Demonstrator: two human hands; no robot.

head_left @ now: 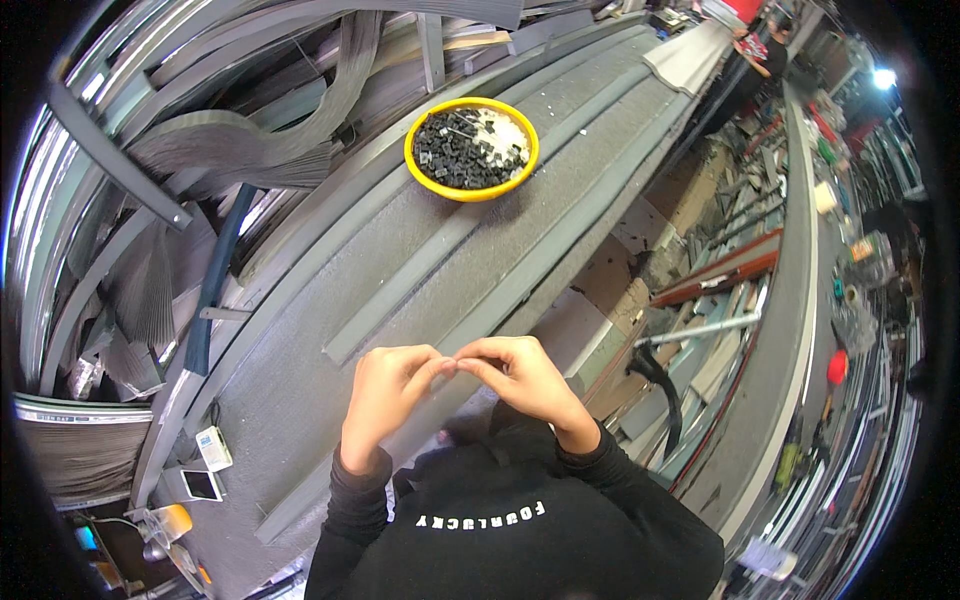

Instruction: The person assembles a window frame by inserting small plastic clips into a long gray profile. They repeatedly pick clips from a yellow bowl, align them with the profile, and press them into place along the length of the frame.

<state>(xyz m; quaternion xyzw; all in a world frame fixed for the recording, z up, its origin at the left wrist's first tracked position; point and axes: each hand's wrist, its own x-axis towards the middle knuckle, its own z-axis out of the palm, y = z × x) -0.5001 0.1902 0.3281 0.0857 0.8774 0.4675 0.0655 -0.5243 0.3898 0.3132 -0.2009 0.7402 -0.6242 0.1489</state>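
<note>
My left hand (388,392) and my right hand (527,383) meet fingertip to fingertip, just in front of my body and above the near part of the workbench (290,350). Both are closed in a pinch; whatever lies between the fingertips is too small or hidden to name. Beneath and beyond them, long grey profiles (405,285) run along the bench. Farther off stands a round yellow bowl (470,196). Small black pieces (450,160) fill much of it, with small white pieces (507,138) on its right side.
Grey pleated sheets (235,150) and metal bars crowd the left side. A white device with a dark screen (202,485) and a small white box (213,448) lie at lower left. Right of the bench, offcuts and a red-brown bar (715,277) are piled. Another person (768,58) stands far right.
</note>
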